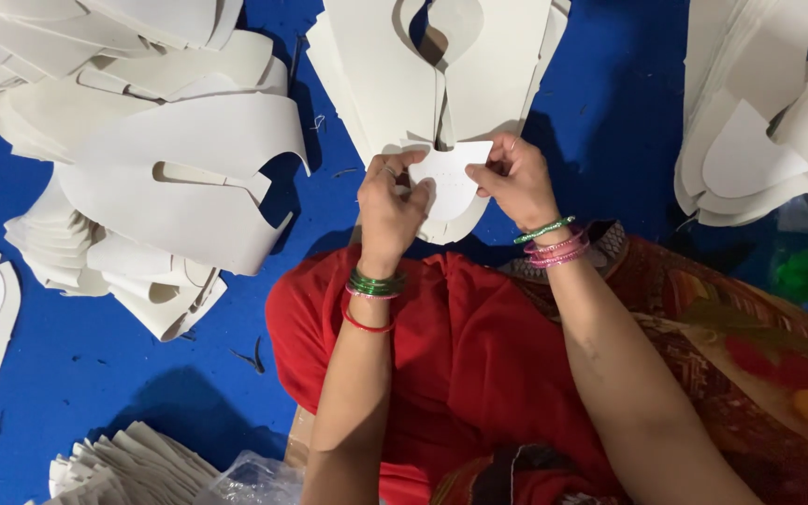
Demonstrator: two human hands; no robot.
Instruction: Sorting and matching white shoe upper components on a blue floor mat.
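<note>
Left hand [390, 208], right hand [514, 178] pinch white cut piece [451, 182]; lower edge hidden behind hands. Stack at 12 o'clock [376, 65] cropped.

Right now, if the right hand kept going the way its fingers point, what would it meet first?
The right hand points leftward across the small white cut piece it pinches. Going on, it would likely first meet the left hand gripping the same piece's other edge, though depth is unclear.

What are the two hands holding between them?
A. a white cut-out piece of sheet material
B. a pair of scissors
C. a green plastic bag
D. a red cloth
A: the left hand and right hand both pinch the white cut-out piece above the blue surface.
</note>
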